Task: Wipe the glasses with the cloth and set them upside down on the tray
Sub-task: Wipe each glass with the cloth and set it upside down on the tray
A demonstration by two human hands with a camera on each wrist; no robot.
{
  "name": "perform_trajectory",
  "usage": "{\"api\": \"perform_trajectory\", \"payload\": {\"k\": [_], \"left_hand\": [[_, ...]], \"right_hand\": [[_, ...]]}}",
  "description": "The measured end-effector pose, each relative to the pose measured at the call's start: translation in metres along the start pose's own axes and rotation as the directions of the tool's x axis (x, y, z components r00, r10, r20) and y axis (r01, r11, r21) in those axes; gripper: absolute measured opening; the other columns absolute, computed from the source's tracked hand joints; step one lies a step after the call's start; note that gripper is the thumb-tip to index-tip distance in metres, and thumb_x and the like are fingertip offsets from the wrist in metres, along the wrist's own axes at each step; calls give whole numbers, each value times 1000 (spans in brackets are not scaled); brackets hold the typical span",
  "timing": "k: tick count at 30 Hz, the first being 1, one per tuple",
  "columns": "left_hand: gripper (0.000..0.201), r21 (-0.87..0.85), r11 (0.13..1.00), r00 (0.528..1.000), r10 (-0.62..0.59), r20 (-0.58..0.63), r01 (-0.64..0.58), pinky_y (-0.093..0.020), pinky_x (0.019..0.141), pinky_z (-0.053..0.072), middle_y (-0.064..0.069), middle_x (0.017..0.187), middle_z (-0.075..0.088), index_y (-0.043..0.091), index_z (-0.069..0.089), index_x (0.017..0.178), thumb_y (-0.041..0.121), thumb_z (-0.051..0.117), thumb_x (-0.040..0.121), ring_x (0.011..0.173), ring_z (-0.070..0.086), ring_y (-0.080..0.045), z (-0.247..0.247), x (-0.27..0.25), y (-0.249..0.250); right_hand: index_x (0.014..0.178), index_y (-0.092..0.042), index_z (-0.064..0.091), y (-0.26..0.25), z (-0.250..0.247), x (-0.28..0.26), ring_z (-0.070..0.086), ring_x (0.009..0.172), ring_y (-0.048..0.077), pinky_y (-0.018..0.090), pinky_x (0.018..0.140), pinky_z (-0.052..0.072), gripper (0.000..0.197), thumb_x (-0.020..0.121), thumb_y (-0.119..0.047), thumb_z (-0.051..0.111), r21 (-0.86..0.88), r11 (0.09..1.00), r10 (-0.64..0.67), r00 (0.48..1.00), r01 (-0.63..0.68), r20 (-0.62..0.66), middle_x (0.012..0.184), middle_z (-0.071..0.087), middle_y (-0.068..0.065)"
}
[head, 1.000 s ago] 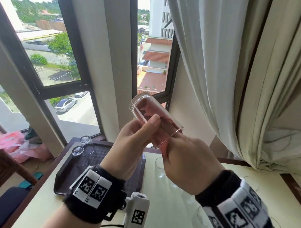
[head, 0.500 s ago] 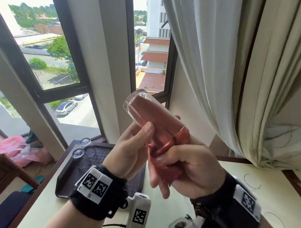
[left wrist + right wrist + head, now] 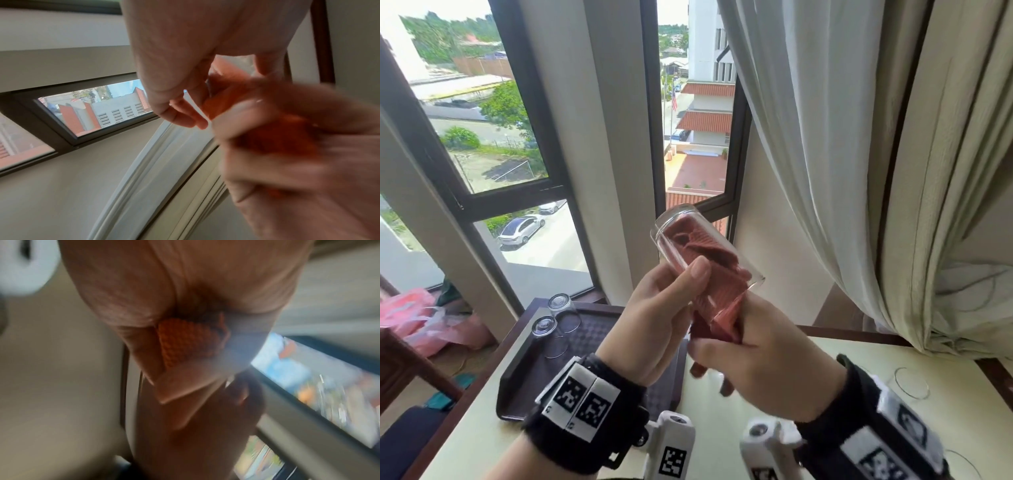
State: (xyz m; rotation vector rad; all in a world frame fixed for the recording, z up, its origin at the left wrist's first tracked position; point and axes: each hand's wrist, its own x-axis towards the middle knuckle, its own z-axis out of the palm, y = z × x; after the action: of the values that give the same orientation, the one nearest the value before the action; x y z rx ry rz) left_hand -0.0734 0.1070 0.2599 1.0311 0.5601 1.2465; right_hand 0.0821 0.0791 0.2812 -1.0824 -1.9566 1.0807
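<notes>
While my left hand (image 3: 654, 318) is gripping the thin, slippery, breakable glass (image 3: 702, 253) mid-barrel above the tray (image 3: 585, 342), my right hand (image 3: 763, 363) is pinching the soft cloth (image 3: 709, 260) stuffed inside.

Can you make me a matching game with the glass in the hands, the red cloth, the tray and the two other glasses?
Things:
1. held glass
2. red cloth
3. tray
4. two glasses

Places or states:
A. upside down on the tray
B. dark, lying on the table
C. gripped by the left hand, tilted in the air
D. stuffed inside the glass, its end in the right hand

Pairs: 1-C, 2-D, 3-B, 4-A
</notes>
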Motion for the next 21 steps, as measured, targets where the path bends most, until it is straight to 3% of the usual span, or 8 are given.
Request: {"api": "perform_trajectory", "payload": {"k": [3,6,8,11,13,15,18,21], "left_hand": [[74,-7,999,999,41,25,-41,-45,87,64,-33,115,70,-4,68,121,53,89,79,105,71,-42,-2,-1,-2],[92,47,996,994,67,84,-71,-66,105,48,-46,129,58,-20,51,132,50,87,84,115,61,-57,1,0,-1],[86,69,996,996,56,72,-61,-64,103,51,-40,125,64,-17,56,126,51,86,83,112,66,-50,0,0,0],[68,118,992,998,31,49,-36,-42,90,61,-23,109,73,-3,69,115,55,85,83,99,72,-35,-4,-1,-1],[52,108,994,1000,3,-8,-2,-38,88,61,-18,106,75,8,77,109,54,82,85,97,73,-30,-6,0,-1],[51,80,996,997,-38,-70,44,-45,95,61,-26,113,74,5,77,113,50,73,88,105,71,-39,-7,0,-3],[63,23,998,993,-63,-102,66,-63,116,43,-38,132,64,-5,67,129,47,69,93,130,56,-58,-8,-2,-7],[72,-16,998,995,-68,-72,67,-71,122,28,-38,136,58,-8,56,139,45,73,95,131,52,-59,-9,-2,-7]], "right_hand": [[129,-10,57,0,2,1,72,61,25,27,43,56,45,96,-36,72,793,608,-140,979,-33,148,82,61,17],[144,-5,46,7,8,2,73,58,20,25,40,55,58,100,-36,66,973,215,-263,954,-83,140,98,52,24],[139,-3,47,8,11,0,72,56,22,25,40,54,55,100,-35,68,935,349,-205,969,-62,140,87,53,27],[118,-22,62,15,5,0,68,54,21,28,44,53,34,97,-49,66,305,940,-159,987,153,-4,69,64,5],[109,-27,64,24,-2,3,62,55,18,31,47,52,46,97,-69,51,-441,852,-349,934,283,-74,77,68,-1],[107,-26,71,29,-6,6,65,60,20,31,48,54,58,101,-72,36,-726,637,-472,875,258,-103,97,74,-6],[91,-17,77,33,2,5,70,66,20,31,56,57,66,105,-67,35,-659,712,-484,849,242,-210,106,77,-6],[82,-15,72,37,18,2,68,69,0,19,64,53,40,103,-47,58,-309,900,-415,824,309,-385,97,71,-24]]}}
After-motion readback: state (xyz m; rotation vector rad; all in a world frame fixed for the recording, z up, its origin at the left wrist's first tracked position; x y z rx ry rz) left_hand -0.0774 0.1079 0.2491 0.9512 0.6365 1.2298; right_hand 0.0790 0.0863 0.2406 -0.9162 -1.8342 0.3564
